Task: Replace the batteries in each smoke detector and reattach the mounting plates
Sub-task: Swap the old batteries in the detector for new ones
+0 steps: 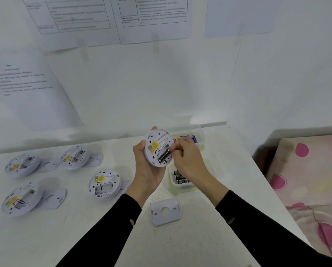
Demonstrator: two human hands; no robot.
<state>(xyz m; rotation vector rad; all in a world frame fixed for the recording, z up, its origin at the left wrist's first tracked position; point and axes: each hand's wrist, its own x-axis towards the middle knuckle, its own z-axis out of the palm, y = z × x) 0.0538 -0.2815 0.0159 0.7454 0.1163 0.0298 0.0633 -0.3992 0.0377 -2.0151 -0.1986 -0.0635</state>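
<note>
The left grip (147, 166) clasped one detector (157, 145) above the desk (84, 237), its back facing up. The right grip (186, 158) pinched a battery (164, 155) in the detector's bay. A near tub (173, 189) and a far tub (199, 132) held batteries. One loose plate (165, 211) lay near, and four open detectors (104, 184) lay left.

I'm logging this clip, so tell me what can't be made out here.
Head view.
Top end of the battery in the held detector: covered by fingertips of the right hand.
Text on the wall sheets: blurred.
Count in the near battery tub: right wrist hides part.
</note>
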